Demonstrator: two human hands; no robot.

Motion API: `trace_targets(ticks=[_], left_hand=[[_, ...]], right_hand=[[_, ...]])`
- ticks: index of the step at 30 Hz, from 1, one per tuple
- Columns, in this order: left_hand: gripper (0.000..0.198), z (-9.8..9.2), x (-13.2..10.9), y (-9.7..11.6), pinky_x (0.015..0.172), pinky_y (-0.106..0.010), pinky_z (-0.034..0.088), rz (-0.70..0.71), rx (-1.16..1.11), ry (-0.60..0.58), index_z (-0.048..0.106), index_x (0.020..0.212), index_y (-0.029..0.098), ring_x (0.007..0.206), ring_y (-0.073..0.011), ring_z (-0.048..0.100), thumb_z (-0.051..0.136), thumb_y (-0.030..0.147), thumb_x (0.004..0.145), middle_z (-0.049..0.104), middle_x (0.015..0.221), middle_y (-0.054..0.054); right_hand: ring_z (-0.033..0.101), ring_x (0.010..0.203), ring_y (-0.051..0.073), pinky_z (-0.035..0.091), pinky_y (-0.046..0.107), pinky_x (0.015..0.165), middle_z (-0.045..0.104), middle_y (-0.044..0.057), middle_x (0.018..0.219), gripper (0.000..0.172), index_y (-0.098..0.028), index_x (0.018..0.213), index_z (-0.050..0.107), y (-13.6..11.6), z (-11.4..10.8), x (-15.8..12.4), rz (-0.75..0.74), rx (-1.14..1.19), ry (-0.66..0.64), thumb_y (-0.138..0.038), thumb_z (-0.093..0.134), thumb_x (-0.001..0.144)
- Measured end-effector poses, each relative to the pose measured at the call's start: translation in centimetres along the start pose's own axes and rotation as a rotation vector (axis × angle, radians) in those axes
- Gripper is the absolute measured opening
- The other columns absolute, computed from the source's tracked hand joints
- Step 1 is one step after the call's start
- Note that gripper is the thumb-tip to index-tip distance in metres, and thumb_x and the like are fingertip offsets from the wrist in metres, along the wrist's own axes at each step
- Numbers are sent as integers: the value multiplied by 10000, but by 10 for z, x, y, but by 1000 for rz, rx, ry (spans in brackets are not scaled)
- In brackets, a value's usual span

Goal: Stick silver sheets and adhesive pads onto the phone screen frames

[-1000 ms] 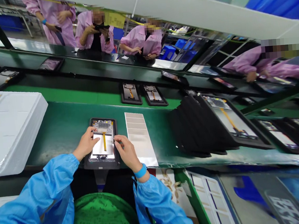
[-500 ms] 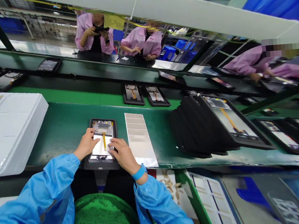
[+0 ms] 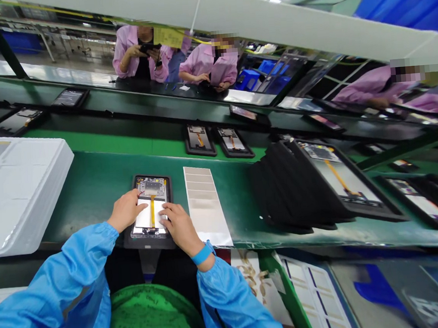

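An opened tablet [image 3: 153, 185] lies in a black foam tray [image 3: 170, 188] on the green bench before me, its circuit board exposed at the far end. A silver-white battery [image 3: 143, 219] fills the middle, with an orange ribbon cable [image 3: 153, 209] running lengthwise over it. My left hand [image 3: 124, 212] grips the battery's left side, thumb on its face and a fingertip near thin wires by the board. From the right, my right hand [image 3: 179, 227] has its bent fingers and thumb on the battery's right edge. The battery's side edges are partly hidden under my fingers.
Right of the tray lies a sheet of pale adhesive strips [image 3: 206, 205]. A stack of black trays [image 3: 292, 188] with an opened tablet on top stands farther right. White plastic trays [image 3: 24, 189] are at left. Beyond, trayed tablets [image 3: 200, 139] sit on a green conveyor; co-workers in pink [image 3: 211, 61] work opposite.
The view has shifted slightly. Both hands stay at the battery with almost the same grip. Another person's pink sleeve now shows between the two co-workers opposite.
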State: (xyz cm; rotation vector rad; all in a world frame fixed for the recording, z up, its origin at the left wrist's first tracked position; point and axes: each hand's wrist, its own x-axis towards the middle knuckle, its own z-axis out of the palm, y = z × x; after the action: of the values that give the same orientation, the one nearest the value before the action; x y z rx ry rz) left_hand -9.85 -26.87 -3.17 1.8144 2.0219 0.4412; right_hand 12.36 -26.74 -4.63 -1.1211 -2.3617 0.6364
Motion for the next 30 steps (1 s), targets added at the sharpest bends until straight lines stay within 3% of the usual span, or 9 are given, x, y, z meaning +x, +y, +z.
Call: trace_targets(ticks=[6,9,11,14,17,20,24,27,30], left_hand=[[443,-3,-6,-4,875,-420,458,-16,150,113,615,1117,180,1012,-329,629,691,485,806,574,1212,-164],[543,8,-10,-14,1087,-575,299,-5,102,213,602,1193,121,1342,-435,403,655,518,827,462,1424,-262],[532,19,-13,-21,1157,-616,158,-7,1,224,579,1259,111,1459,-417,243,582,489,885,368,1526,-265],[527,33,-18,-23,1192,-609,62,-50,-187,257,528,1348,122,1503,-371,176,548,415,910,358,1556,-230],[610,32,-24,-14,1193,-523,229,-40,-489,278,428,1448,165,1445,-324,349,563,404,903,448,1512,-177],[710,16,-16,-2,1021,-425,486,-69,-845,223,345,1493,205,1200,-276,613,615,426,875,607,1345,-140],[749,-20,45,-10,783,-358,578,-207,-906,241,382,1471,178,865,-224,704,697,376,821,704,1095,-124],[695,-46,127,-31,756,-342,569,-313,-697,332,454,1425,141,831,-215,690,704,350,811,706,1044,-121],[652,-64,209,-48,816,-400,550,-347,-544,416,533,1328,70,917,-280,674,728,335,766,698,1017,-145]], right_hand=[[535,1145,282,496,480,1002,607,97,1269,197,-221,1053,693,-1,4,-3,-11,-36,14,-129,620,895],[514,1197,310,476,512,1025,546,128,1318,300,-221,1161,656,2,5,-4,85,-53,109,-193,687,864],[526,1191,322,476,524,1021,541,145,1285,438,-217,1268,596,6,6,-5,166,-54,132,-232,714,847],[561,1152,309,495,493,1007,572,130,1186,525,-208,1334,541,8,9,-4,223,-6,68,-244,718,842],[558,1179,303,508,465,1002,547,141,1235,577,-192,1368,512,3,4,-5,254,51,72,-256,725,835],[612,1081,270,562,434,901,533,140,1296,570,-223,1392,490,3,-23,-3,210,102,81,-278,693,863],[647,983,233,567,392,838,606,110,1220,455,-249,1360,523,41,-96,14,111,-8,73,-291,625,918],[644,1021,244,530,383,891,631,125,1180,365,-187,1282,593,96,-150,41,215,-304,123,-256,611,925],[627,1067,256,498,371,927,641,152,1164,299,-148,1214,644,150,-173,76,356,-531,166,-196,595,923]])
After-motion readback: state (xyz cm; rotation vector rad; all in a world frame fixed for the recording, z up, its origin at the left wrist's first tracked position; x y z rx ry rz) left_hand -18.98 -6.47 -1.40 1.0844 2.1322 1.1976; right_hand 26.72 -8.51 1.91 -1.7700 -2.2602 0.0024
